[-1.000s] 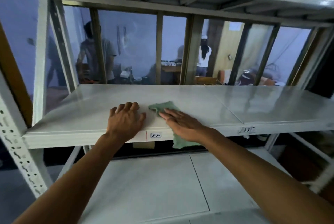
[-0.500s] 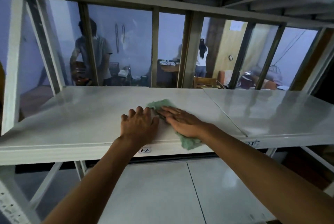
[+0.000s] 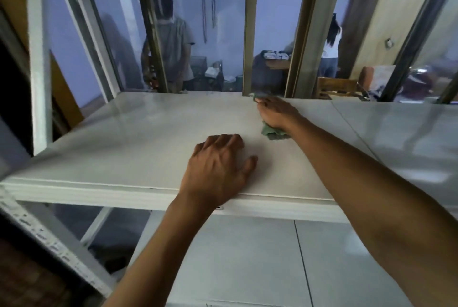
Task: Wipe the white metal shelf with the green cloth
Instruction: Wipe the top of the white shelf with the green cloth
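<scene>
Closest in, two bare forearms reach up and forward over a lower shelf (image 3: 247,257) of pale panels. At the lower left a perforated white upright (image 3: 49,239) of the rack slants across the corner.

The left hand (image 3: 218,170) lies palm down on the white metal shelf (image 3: 124,148), just inside its front edge, with the wrist crossing the front lip. Its fingers are loosely bent at the knuckles, the thumb spread to the right, and it holds nothing.

Farther in, the right hand (image 3: 277,113) stretches to the back edge of the same shelf and presses the green cloth (image 3: 272,132) flat against the panel. The fingers lie extended over the fabric; whether the fingertips curl into it cannot be told through the blur. Most of the cloth is hidden beneath the palm: a crumpled fold shows at the heel of the hand, and a small bit peeks out past the fingertips at the rear rim. The two hands are apart, the right one beyond and to the right of the left.

Behind the shelf stand the bars of a window frame (image 3: 250,26). Through the glass, a person in a grey shirt (image 3: 173,41) stands on the left and a person in a white top (image 3: 330,46) on the right, near a wooden door (image 3: 396,17).
</scene>
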